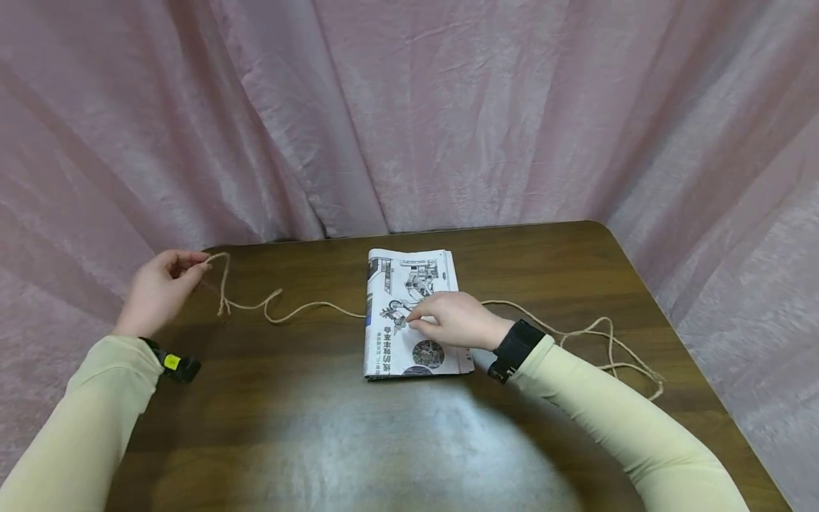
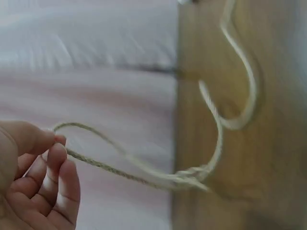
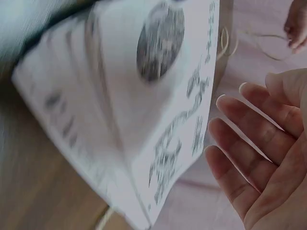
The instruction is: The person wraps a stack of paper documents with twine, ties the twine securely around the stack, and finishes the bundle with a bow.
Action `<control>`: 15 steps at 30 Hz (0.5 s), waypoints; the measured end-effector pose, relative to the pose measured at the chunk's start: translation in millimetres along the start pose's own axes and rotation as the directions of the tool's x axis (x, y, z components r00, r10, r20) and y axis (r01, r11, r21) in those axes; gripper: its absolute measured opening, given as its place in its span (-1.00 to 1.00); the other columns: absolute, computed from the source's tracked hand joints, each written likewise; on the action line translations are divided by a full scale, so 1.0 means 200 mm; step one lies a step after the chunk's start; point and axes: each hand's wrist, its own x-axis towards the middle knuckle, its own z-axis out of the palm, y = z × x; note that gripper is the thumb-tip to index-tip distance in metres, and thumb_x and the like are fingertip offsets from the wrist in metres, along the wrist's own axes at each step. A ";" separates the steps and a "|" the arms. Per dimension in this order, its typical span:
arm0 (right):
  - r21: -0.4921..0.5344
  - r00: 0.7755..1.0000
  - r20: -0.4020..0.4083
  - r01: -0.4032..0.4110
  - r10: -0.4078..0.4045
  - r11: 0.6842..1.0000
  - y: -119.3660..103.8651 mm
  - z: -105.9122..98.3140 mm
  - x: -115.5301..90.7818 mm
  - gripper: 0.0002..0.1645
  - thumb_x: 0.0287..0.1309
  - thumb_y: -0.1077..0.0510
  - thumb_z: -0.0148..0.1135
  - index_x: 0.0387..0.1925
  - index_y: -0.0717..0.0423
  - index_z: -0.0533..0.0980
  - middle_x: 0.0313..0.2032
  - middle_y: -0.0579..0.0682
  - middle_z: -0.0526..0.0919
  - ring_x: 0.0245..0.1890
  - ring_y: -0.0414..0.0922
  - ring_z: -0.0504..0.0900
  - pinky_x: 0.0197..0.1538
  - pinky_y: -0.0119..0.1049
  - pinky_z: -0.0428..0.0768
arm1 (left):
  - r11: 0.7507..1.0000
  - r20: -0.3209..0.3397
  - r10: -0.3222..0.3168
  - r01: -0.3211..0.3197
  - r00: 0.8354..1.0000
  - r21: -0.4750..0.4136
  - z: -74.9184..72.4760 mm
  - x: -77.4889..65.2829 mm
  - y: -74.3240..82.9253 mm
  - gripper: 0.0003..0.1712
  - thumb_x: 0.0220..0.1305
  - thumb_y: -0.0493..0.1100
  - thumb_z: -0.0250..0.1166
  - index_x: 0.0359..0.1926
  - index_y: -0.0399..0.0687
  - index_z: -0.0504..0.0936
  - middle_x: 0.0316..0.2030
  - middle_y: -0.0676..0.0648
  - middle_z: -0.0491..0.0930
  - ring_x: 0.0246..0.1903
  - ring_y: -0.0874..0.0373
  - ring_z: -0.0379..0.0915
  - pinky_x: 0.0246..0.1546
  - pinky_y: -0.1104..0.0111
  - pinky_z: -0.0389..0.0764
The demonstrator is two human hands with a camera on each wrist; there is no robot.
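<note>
A folded newspaper with drawings and print on it lies on the table. A thin tan twine passes under it and comes out on both sides. At the far left my left hand pinches the twine between thumb and fingertips, and the left wrist view shows a loop of twine hanging from them. My right hand is over the newspaper in the head view. In the right wrist view the right hand's fingers are loosely extended and hold nothing.
Slack twine lies in loose bends on the right of the brown wooden table. A pink curtain hangs behind the table and along its sides. Each wrist wears a dark band.
</note>
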 end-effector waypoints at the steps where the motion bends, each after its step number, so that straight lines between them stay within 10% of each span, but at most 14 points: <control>1: 0.004 1.000 -0.009 -0.013 0.013 1.000 0.02 -0.02 -0.01 -0.70 0.47 -0.07 0.18 0.01 -0.12 0.74 -0.04 -0.20 0.75 -0.01 -0.20 0.68 0.04 -0.15 0.61 | 1.000 -0.018 0.023 -0.023 1.000 -0.006 0.00 0.01 0.05 -0.50 0.54 0.11 0.11 0.21 -0.15 0.61 -0.04 -0.19 0.63 -0.27 0.34 0.44 -0.32 0.47 0.43; 8: 0.077 0.986 -0.084 -0.140 0.147 0.987 0.15 -0.19 -0.03 -0.75 0.46 -0.01 0.20 -0.03 -0.12 0.75 -0.13 -0.24 0.75 -0.31 -0.27 0.61 -0.16 -0.20 0.57 | 0.987 -0.088 0.117 -0.125 0.989 -0.103 -0.01 0.10 0.43 -0.56 0.51 0.11 0.18 0.14 -0.09 0.67 -0.12 -0.09 0.66 -0.25 0.35 0.48 -0.24 0.54 0.41; 15: 0.329 0.942 -0.188 -0.207 0.279 0.921 0.17 -0.41 0.03 -0.77 0.45 -0.01 0.22 -0.04 -0.09 0.73 -0.19 -0.18 0.74 -0.28 -0.18 0.61 -0.16 -0.19 0.56 | 0.960 -0.021 0.218 -0.218 0.976 -0.175 0.03 0.18 0.79 -0.62 0.50 0.06 0.22 0.11 -0.07 0.69 -0.11 -0.04 0.70 -0.21 0.23 0.54 -0.22 0.50 0.46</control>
